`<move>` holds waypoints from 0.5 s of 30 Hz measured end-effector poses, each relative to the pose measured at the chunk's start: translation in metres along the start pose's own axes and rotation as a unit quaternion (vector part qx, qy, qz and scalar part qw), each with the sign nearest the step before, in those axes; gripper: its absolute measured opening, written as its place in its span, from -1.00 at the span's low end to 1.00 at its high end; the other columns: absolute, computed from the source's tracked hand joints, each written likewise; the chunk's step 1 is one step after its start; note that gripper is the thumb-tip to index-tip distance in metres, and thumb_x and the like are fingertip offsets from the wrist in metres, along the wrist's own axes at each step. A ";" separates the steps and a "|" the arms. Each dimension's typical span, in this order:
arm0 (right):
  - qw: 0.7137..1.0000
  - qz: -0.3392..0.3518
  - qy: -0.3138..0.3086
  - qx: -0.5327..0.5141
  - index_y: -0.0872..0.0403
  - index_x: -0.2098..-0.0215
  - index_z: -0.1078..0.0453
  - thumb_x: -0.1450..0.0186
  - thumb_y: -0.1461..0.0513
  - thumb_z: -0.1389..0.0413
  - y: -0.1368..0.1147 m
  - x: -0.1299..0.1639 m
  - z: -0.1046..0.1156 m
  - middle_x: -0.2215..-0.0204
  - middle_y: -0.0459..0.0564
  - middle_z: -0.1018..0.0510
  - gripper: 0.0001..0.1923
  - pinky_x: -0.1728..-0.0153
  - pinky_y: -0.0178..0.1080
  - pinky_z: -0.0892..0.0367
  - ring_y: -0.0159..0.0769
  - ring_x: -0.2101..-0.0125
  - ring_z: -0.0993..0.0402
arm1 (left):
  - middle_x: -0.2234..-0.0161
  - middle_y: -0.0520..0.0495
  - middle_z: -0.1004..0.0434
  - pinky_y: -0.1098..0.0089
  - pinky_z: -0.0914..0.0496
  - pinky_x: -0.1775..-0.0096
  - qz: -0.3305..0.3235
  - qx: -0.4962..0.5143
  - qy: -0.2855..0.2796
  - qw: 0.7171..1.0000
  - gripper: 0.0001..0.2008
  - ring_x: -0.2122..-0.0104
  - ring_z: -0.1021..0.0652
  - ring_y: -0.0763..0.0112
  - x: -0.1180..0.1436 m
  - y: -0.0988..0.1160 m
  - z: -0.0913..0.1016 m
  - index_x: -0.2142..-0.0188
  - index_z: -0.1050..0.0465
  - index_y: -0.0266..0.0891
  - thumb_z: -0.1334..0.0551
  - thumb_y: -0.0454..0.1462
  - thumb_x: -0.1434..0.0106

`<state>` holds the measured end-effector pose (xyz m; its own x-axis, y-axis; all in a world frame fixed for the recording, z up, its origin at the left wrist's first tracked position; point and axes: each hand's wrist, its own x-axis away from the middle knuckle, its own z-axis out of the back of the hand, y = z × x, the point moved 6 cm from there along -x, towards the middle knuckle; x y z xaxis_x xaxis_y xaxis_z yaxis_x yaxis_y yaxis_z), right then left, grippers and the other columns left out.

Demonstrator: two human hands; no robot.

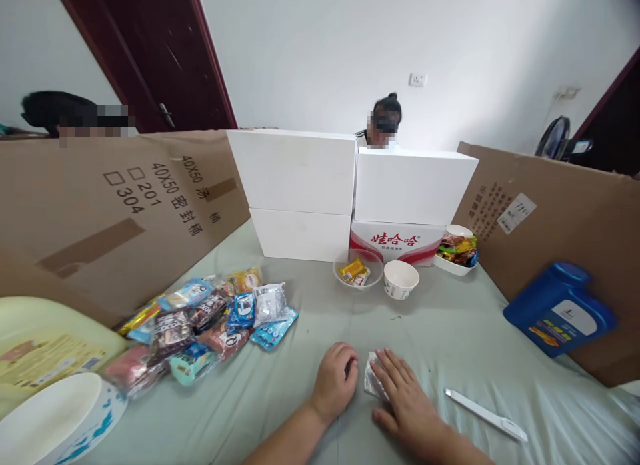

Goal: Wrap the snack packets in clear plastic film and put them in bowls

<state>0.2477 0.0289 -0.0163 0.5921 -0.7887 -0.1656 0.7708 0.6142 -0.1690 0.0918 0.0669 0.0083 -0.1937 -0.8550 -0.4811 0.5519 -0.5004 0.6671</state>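
Observation:
My right hand (405, 402) lies flat with its fingers stretched out, pressing on a small crinkled clear-and-silver wrapper (371, 378) on the cloth. Part of that wrapper is hidden beneath the fingers. Just left of it, my left hand (336, 378) rests on its side, fingers curled into a loose fist; nothing shows in it. To the right lies a white utility knife (485, 415). Beyond the hands stand a clear plastic bowl (370, 283) holding yellow packets (353, 270) and a white paper bowl (400, 285).
Snack packets (210, 318) are heaped at left, near a white-and-blue bowl (100, 418) and a pale yellow container (50, 345). White boxes (300, 185) and cardboard panels (125, 218) enclose the surface. At right are a blue bottle (555, 312) and a white dish (455, 265) of snacks. Two people sit beyond.

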 end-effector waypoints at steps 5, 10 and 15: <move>0.996 0.020 0.074 -0.040 -0.01 0.20 -0.42 -0.31 0.33 -0.02 0.007 0.016 0.017 0.22 -0.02 -0.56 -0.82 0.21 -0.20 -0.40 -0.25 0.22 -0.46 | 0.40 -0.06 -0.43 0.32 -0.37 0.28 0.005 0.023 -0.009 1.000 -0.85 0.35 -0.47 0.31 0.001 -0.004 -0.005 0.41 -0.33 -0.20 -0.03 -0.42 -0.15; 0.980 0.001 0.197 0.010 0.03 0.13 -0.42 -0.41 0.28 0.15 0.065 -0.030 0.094 0.21 0.05 -0.55 -0.70 0.17 -0.22 -0.37 -0.25 0.19 -0.45 | 0.43 -0.06 -0.42 0.35 -0.34 0.33 -0.008 0.036 -0.044 0.998 -0.85 0.39 -0.45 0.33 -0.001 -0.004 -0.011 0.43 -0.33 -0.21 -0.04 -0.42 -0.07; 0.967 -0.161 0.128 0.149 0.11 0.18 -0.48 -0.41 0.18 0.17 0.144 -0.116 0.141 0.17 0.17 -0.55 -0.61 0.09 -0.12 -0.26 -0.12 0.13 -0.42 | 0.45 -0.06 -0.43 0.33 -0.33 0.32 -0.012 0.014 -0.054 0.998 -0.86 0.39 -0.43 0.32 -0.002 -0.006 -0.015 0.44 -0.35 -0.21 -0.08 -0.42 -0.02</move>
<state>0.3234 0.2052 0.1152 0.2619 -0.8815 -0.3930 0.9616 0.2730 0.0285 0.1011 0.0733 -0.0032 -0.2933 -0.8522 -0.4333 0.5239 -0.5224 0.6728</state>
